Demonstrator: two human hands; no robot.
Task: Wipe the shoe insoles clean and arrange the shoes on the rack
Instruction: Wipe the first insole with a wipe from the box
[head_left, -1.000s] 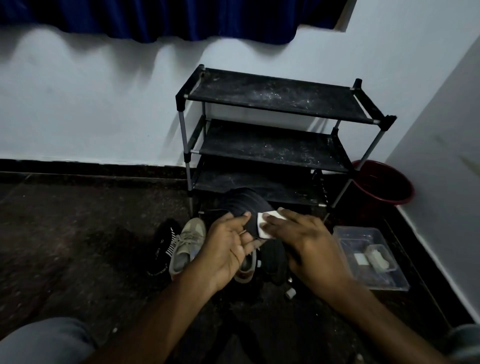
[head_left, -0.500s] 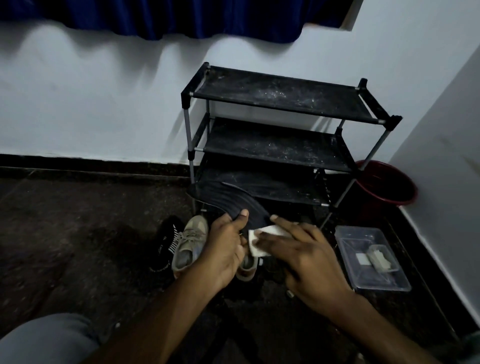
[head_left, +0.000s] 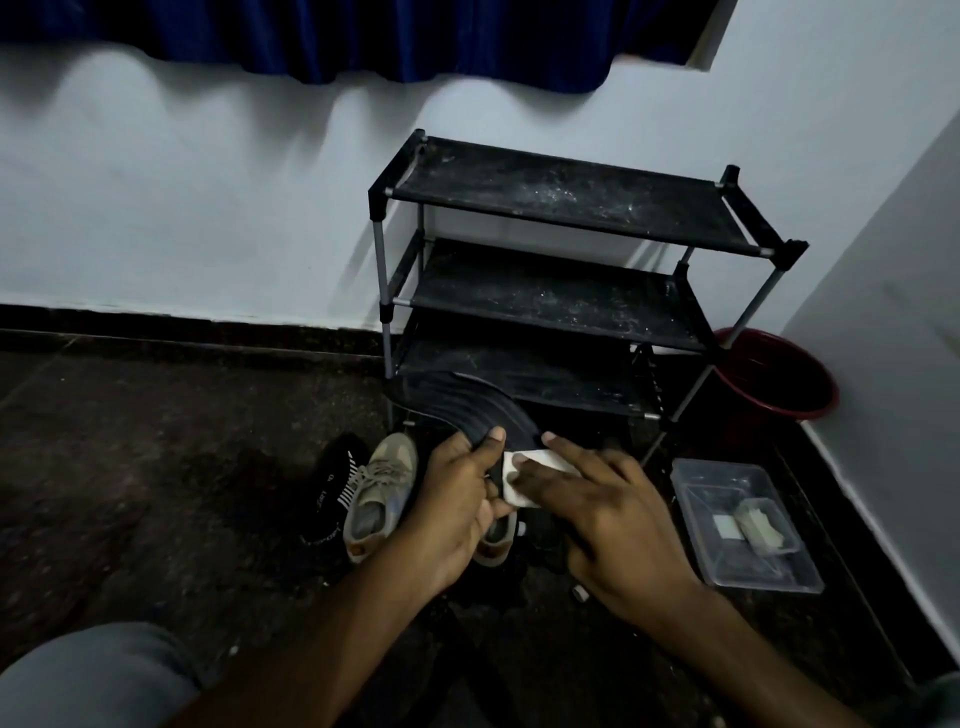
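L hand (head_left: 457, 499) gripping black insole (head_left: 467, 400), R hand (head_left: 602, 514) flat on white wipe (head_left: 519, 493), dark floor (head_left: 156, 467), white wall (head_left: 208, 208)

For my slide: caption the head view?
Left hand grips a black insole; right hand presses a white wipe onto it.

- a room corner in a home; dark stone floor (head_left: 156, 493);
- black three-tier shoe rack (head_left: 561, 291) against a white wall (head_left: 208, 208);
- blue curtain (head_left: 363, 36) above; red bucket (head_left: 774, 384) beside

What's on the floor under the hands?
A beige shoe beside a black shoe. The left hand hides most of a second beige shoe; the dark thing under the right hand is unclear.
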